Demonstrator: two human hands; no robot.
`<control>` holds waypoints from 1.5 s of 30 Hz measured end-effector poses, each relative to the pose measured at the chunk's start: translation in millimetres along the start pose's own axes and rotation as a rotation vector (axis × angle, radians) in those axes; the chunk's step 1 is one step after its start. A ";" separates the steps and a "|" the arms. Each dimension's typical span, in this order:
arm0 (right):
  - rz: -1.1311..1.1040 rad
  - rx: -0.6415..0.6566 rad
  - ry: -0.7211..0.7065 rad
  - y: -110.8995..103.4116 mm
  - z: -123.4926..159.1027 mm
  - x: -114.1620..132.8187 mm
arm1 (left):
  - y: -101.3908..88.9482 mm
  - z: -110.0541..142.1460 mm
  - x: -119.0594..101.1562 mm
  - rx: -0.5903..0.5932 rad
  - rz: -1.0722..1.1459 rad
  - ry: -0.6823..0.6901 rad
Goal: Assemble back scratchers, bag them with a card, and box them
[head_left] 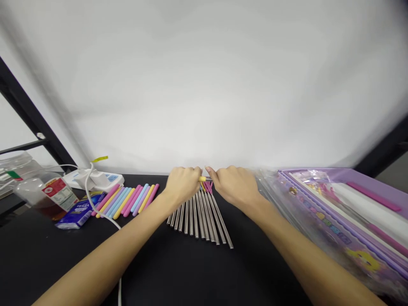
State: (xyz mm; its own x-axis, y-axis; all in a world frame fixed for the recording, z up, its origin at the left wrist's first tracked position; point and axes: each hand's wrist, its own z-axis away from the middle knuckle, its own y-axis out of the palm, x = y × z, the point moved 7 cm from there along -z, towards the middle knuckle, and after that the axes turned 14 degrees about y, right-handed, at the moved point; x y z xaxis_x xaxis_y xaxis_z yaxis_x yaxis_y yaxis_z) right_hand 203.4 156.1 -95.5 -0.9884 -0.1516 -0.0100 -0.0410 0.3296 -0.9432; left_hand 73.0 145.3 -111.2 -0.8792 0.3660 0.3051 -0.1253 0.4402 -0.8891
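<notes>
Steel chopsticks [196, 219] fan out below both hands; left hand [182, 185] pinches narrow on a yellow silicone sleeve [202, 179] at their far ends; right hand [234, 185] fingers close beside, grip unclear; slow fingertip control suits this

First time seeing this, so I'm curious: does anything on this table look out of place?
A white cable trails from the power strip across the table and under the left arm, loose where it could snag.

A white wall [204, 85] stands behind the black table [191, 272].
</notes>
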 end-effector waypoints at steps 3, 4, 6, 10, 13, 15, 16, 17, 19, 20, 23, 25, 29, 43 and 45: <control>0.017 0.031 0.029 2.9 -12.3 -22.6 | -0.1 6.8 29.0 0.016 -0.045 -0.077; 0.032 0.043 0.037 4.5 -15.8 -29.4 | -0.7 8.0 35.2 0.018 -0.056 -0.097; 0.044 0.056 0.014 7.7 -18.7 -33.5 | -3.3 6.9 35.4 0.014 -0.064 -0.102; -0.100 0.059 0.026 11.3 -13.6 -20.8 | -11.3 -4.9 3.4 -0.034 -0.043 -0.005; -0.161 0.050 0.056 9.9 -11.9 -13.6 | -9.0 -11.5 -8.5 -0.004 -0.039 0.031; -0.154 0.045 0.030 7.4 -14.3 -13.1 | -4.9 -12.4 -0.7 0.020 -0.052 0.014; -0.148 0.045 0.019 6.2 -16.5 -15.2 | -3.1 -11.8 7.0 0.024 -0.059 0.000; -0.142 0.045 0.016 5.3 -19.3 -19.0 | -1.7 -10.5 16.4 0.026 -0.066 -0.015; -0.132 0.055 0.025 5.7 -25.3 -29.9 | 0.2 -6.4 37.1 0.032 -0.081 -0.050; -0.129 0.059 0.034 6.6 -27.9 -35.7 | 0.4 -3.9 46.7 0.035 -0.089 -0.073; -0.141 0.083 0.067 11.9 -31.6 -45.8 | -3.5 1.6 59.2 0.027 -0.126 -0.153; -0.181 0.102 0.074 14.7 -29.8 -42.3 | -8.9 -0.5 44.3 -0.020 -0.132 -0.132; -0.257 0.085 0.053 11.1 -24.4 -34.1 | -15.9 -10.7 -6.6 -0.143 -0.053 0.095; -0.213 0.121 0.143 12.1 -25.0 -63.1 | -22.7 1.8 8.5 -0.225 -0.108 0.075; -0.190 0.137 0.193 13.5 -27.3 -75.8 | -25.1 5.8 24.2 -0.243 -0.134 0.033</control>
State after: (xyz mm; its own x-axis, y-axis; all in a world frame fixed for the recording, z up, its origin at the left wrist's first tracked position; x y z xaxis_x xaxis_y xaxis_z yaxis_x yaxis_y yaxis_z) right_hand 273.8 197.5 -98.4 -0.9749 -0.0140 0.2224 -0.2212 0.1816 -0.9582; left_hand 52.2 138.3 -83.5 -0.8465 0.3160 0.4284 -0.1217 0.6685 -0.7337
